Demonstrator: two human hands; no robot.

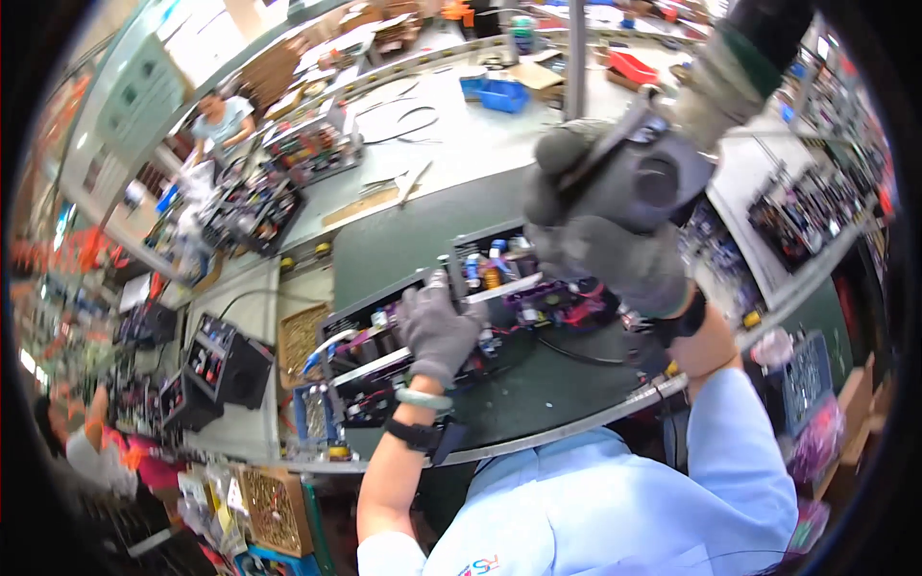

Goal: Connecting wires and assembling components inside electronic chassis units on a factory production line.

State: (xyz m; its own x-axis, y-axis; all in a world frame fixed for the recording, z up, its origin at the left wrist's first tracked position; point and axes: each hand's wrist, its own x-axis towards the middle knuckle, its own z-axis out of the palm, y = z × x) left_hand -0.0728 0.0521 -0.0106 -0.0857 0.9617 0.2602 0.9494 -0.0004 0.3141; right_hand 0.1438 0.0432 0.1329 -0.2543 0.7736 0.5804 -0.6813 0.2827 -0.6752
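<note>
My left hand, in a grey glove, lies over the middle of a long open electronics chassis. Its fingers are apart and touch the parts there. The chassis holds circuit boards, coils and coloured wires, and a white cable sticks out at its left end. My right hand, also gloved in grey, is raised close to the camera above the chassis's right part. It is closed around a dark grey hand tool, blurred, with a thick pale and black body reaching to the upper right. The tool's working end cannot be made out.
Blue bins and a red tray stand at the back. More open chassis units sit left and right. A small screw tray lies beside the work. A person sits at the far left.
</note>
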